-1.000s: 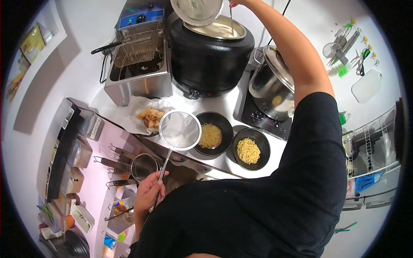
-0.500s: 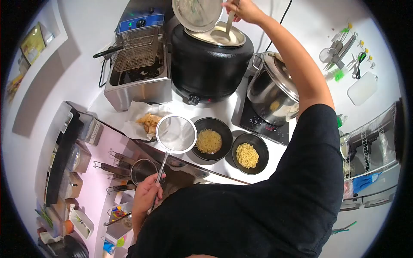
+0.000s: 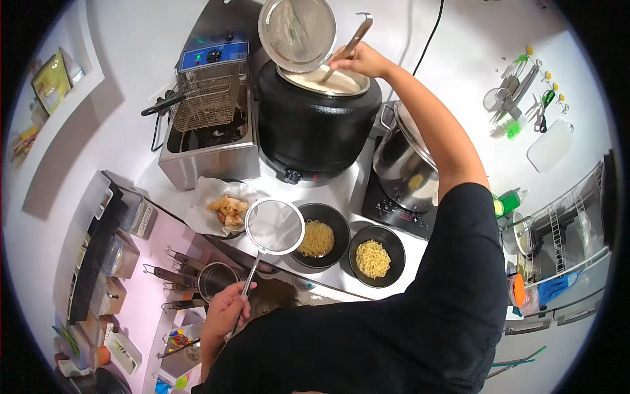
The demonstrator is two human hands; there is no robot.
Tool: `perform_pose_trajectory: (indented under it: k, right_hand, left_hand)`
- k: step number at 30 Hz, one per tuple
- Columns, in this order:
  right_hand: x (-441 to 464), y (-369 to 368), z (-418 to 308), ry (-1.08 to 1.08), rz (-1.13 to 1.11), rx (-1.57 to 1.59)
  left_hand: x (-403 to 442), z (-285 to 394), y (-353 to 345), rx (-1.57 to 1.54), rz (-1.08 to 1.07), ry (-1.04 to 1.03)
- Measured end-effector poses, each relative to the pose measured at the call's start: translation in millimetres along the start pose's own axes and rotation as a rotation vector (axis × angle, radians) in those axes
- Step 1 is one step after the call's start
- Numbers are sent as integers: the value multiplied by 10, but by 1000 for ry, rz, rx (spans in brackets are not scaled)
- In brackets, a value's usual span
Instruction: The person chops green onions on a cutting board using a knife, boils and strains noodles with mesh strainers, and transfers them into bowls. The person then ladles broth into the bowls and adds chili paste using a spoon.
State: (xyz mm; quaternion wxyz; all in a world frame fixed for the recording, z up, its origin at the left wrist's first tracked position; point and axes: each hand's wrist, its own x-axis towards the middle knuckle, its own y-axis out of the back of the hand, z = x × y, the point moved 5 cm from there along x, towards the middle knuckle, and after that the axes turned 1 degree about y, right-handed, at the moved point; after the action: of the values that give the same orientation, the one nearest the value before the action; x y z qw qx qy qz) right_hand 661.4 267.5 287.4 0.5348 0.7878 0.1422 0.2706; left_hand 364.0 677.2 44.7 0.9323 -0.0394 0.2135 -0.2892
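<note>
My left hand (image 3: 228, 308) is closed round the long handle of a fine mesh strainer (image 3: 275, 226), whose round head hangs over the left edge of a black bowl (image 3: 337, 226) with noodles. To the right sits a second black bowl (image 3: 399, 259), also with noodles (image 3: 373, 259). My right hand (image 3: 359, 61) grips the metal handle of a ladle (image 3: 357, 36) that dips into pale liquid (image 3: 338, 83) in a black soup kettle (image 3: 317, 131). The kettle's lid (image 3: 297, 33) stands raised at the back left of its opening. The ladle's bowl is hidden in the liquid.
A deep fryer (image 3: 213, 161) with a wire basket (image 3: 207, 102) stands left of the kettle. A steel pot (image 3: 401, 161) sits on an induction cooker (image 3: 394, 212) at right. Fried pieces (image 3: 229, 211) lie on paper. Noodle baskets (image 3: 217, 280) and containers (image 3: 115, 295) are at lower left.
My right hand has come down and into fuller view, with the ladle tilted and lower in the liquid. The whole view has shifted slightly. My left hand keeps its hold on the strainer.
</note>
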Motion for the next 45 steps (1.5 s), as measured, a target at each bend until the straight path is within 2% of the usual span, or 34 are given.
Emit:
perform_pose_trajectory:
  k: [1,4,6,8,10,12,14,16,18,20,22,24,26,28,30,32,33,35,36,38,42,44,45]
  right_hand:
    - [-20,32,86,-135,33,130]
    - [-173,136,-66,-15,39,25]
    - [-244,194,-136,-25,40,38]
    - [-311,237,-143,-178,41,37]
    - [-349,248,-156,-185,84,21]
    - [-448,240,-131,-368,187,233]
    - [-517,188,-228,-410,220,247]
    - [-529,137,-364,-311,231,377]
    - [-501,57,-383,-348,154,366]
    - [-412,-62,-525,-103,75,388]
    - [-305,-172,-390,-97,47,364]
    - [-197,-205,-441,191,108,81]
    - [-180,-194,-386,135,105,27]
    - [-205,-139,-349,-8,24,-134]
    - [-321,8,-274,-55,88,-163]
    - [-450,162,-164,-193,28,-255]
    - [-502,207,-178,-191,29,-258]
    - [-616,241,-159,-263,77,166]
    - [-614,228,-202,-264,79,166]
    - [-492,166,-379,-166,99,387]
    - [-172,-47,-638,40,24,173]
    - [-68,-115,-577,75,12,217]
    - [-29,-128,-589,183,-14,96]
  left_hand:
    - [16,0,0,1,1,0]
    - [49,-17,-24,56,-20,-1]
    - [64,0,-46,52,-33,-11]
    - [62,9,-49,39,-35,-9]
    - [56,9,-37,25,-34,-10]
    - [45,-12,-23,15,-41,10]
    - [41,-53,20,15,-32,7]
    - [56,-84,59,11,-23,-1]
    - [58,-109,111,24,5,11]
    - [88,-116,143,32,4,13]
    - [112,-103,166,41,4,12]
    - [129,-64,173,6,-15,-27]
    - [126,-3,151,7,-1,-25]
    - [115,8,141,6,16,-17]
    - [97,-28,128,-47,6,8]
    - [73,-54,128,-14,-6,5]
    - [71,-60,124,21,-19,-2]
    - [75,-103,120,7,-20,11]
    - [79,-127,118,-4,-21,30]
    - [106,-116,115,-4,-34,23]
    - [135,-59,139,-2,-35,-20]
    - [131,-33,146,-14,-21,-34]
    - [130,-18,151,-26,-11,-49]
